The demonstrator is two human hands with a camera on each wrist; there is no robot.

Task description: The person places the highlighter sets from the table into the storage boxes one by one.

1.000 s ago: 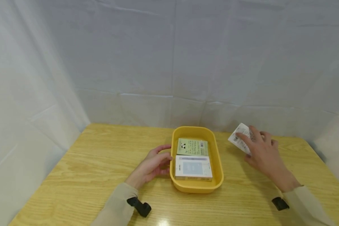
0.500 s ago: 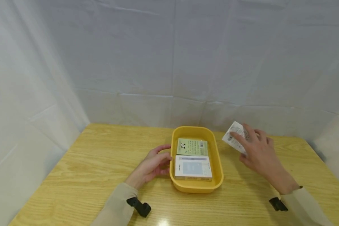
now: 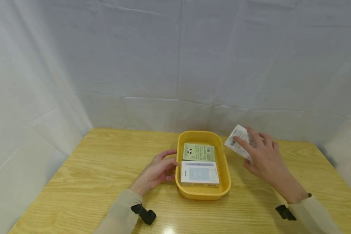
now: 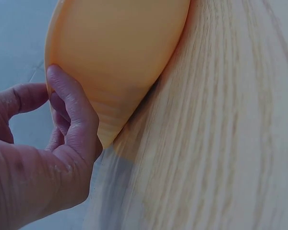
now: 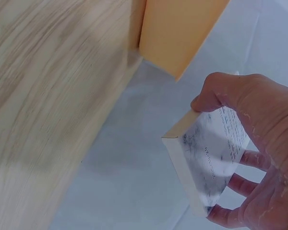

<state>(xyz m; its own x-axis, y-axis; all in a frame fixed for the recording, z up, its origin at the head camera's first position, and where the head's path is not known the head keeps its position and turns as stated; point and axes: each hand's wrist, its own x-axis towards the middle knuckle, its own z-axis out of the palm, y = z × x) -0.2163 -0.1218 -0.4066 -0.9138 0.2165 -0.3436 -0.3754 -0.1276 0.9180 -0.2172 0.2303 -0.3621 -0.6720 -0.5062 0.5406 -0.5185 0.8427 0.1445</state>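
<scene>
A yellow plastic basket [image 3: 203,197] stands on the wooden table. My left hand [image 3: 159,169] pinches its left rim, thumb and fingertips on either side of the wall in the left wrist view. Inside lie a flat green packet [image 3: 199,152] with a panda picture, at the back, and a white box [image 3: 200,173] with a pale blue panel, at the front. To the right of the basket, my right hand [image 3: 264,156] holds a small white printed box [image 3: 238,140] by its edges, tilted and raised above the table. Its printed face [image 5: 213,153] shows in the right wrist view.
The wooden table [image 3: 84,175] ends at the back against a pale hanging sheet [image 3: 152,65], which also encloses both sides. A black strap [image 3: 144,214] sits on the left sleeve, another [image 3: 285,213] on the right.
My right hand has moved left with the small white box, bringing it close to the basket's right rim. The left hand keeps its hold on the basket, which stays in place.
</scene>
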